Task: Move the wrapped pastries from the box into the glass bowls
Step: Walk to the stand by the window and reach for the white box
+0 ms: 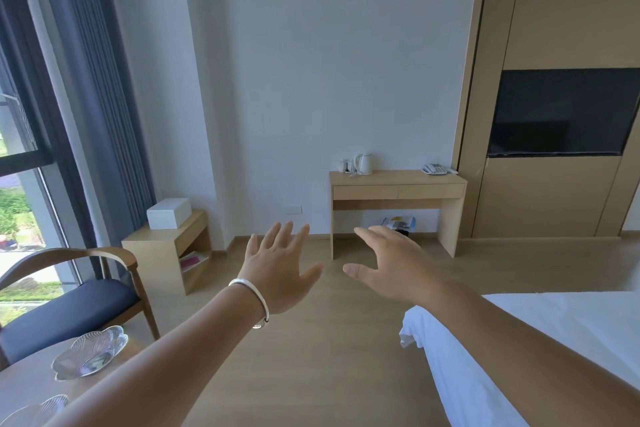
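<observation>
Left hand and right hand spread wide, empty.

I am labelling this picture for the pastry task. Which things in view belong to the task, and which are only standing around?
Belong to the task:
- glass bowl on the round table
- second glass bowl, at the lower edge
- left hand and right hand, both open and empty
- white box, possibly; no pastries visible

Only standing around:
- chair
- kettle
- telephone
- television
- bed
</observation>
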